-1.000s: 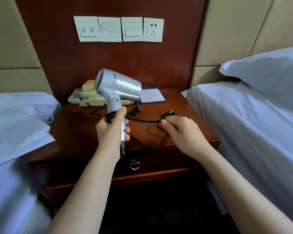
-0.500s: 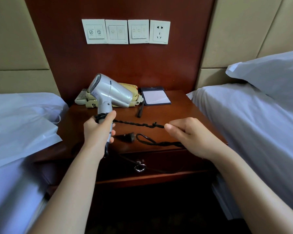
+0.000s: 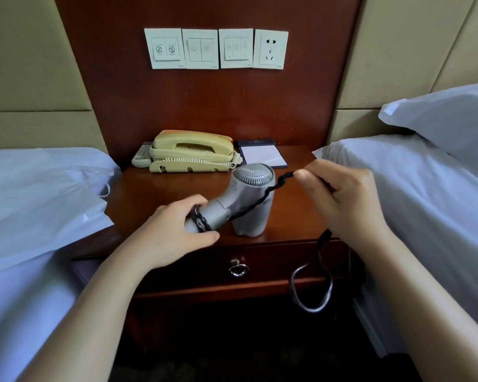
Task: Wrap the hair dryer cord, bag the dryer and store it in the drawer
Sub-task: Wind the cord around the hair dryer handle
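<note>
Cord-wrapping was under way. Taking the hair dryer as the clock's centre, the white bag lay untouched at nine o'clock on the left bed. At eight o'clock the left hand curled round the dryer's handle, beside a few black turns of cord already wound there. The silver dryer stood nozzle-down, apparently resting on the nightstand, with its round rear grille facing the camera. The cord ran taut across the body to two o'clock, where the right hand pinched it between thumb and fingers. The slack hung in a loop at five o'clock, in front of the shut drawer. The plug could not be seen. The next move likely called for carrying the pinched cord round the handle again under tension, so the turns would not slip. At eleven to twelve o'clock on the dark wood top sat a remote, a cream telephone and a notepad. A switch panel hung on the wall above. A second bed with a pillow lay at three o'clock.
</note>
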`<state>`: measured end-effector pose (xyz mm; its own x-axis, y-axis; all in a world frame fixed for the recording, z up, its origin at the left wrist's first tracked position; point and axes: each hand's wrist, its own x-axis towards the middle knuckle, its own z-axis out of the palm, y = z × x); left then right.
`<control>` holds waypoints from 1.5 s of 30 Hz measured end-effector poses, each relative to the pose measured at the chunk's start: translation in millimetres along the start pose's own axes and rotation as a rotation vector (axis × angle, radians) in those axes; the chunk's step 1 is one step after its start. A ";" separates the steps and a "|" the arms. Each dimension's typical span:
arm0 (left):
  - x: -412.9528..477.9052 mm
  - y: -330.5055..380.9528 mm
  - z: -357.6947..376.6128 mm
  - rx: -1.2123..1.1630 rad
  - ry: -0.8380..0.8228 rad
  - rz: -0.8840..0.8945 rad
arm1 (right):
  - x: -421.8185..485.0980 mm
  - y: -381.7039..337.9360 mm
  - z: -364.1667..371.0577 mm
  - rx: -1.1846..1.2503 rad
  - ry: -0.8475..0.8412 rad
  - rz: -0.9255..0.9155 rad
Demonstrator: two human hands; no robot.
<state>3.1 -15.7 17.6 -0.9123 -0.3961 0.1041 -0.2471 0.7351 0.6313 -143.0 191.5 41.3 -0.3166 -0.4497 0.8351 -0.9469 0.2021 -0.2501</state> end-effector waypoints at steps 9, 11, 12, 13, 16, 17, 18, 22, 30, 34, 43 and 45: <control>-7.6 9.1 3.3 -0.032 -0.303 0.076 | 10.3 -10.0 6.8 0.048 0.031 -0.047; -5.8 8.4 8.4 0.078 -0.295 0.084 | 8.8 -13.2 12.5 0.055 -0.029 -0.078; -5.6 9.6 10.9 0.122 -0.291 0.081 | 8.6 -15.0 14.9 0.046 -0.051 -0.094; -5.7 12.1 13.5 0.161 -0.283 0.078 | 8.6 -17.3 17.0 0.027 -0.065 -0.109; -7.8 22.4 25.0 0.206 -0.241 0.074 | 9.8 -26.6 20.8 -0.021 -0.072 -0.155; -8.5 26.7 28.7 0.192 -0.232 0.062 | 10.3 -30.3 21.3 -0.022 -0.069 -0.175; -8.6 30.4 32.3 0.185 -0.227 0.043 | 10.5 -34.0 21.5 -0.024 -0.064 -0.195; -6.6 40.9 41.4 0.333 -0.170 0.022 | 9.3 -46.1 22.7 -0.050 -0.037 -0.243; -6.5 34.2 45.9 0.375 -0.098 0.038 | 6.7 -34.3 24.0 0.025 -0.035 -0.101; -9.6 44.2 50.9 0.340 -0.157 0.014 | 7.7 -29.7 21.3 0.063 -0.009 -0.066; -7.6 54.1 60.9 0.517 -0.052 -0.034 | -0.4 -33.9 24.3 0.032 -0.051 -0.171; -8.9 54.8 60.7 0.515 -0.023 0.008 | 1.9 -31.9 21.5 0.017 -0.086 -0.166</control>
<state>-22.2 61.4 4.6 -0.9203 -0.3815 0.0865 -0.3638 0.9160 0.1691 -114.6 165.5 40.3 -0.1588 -0.5485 0.8209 -0.9871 0.1045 -0.1212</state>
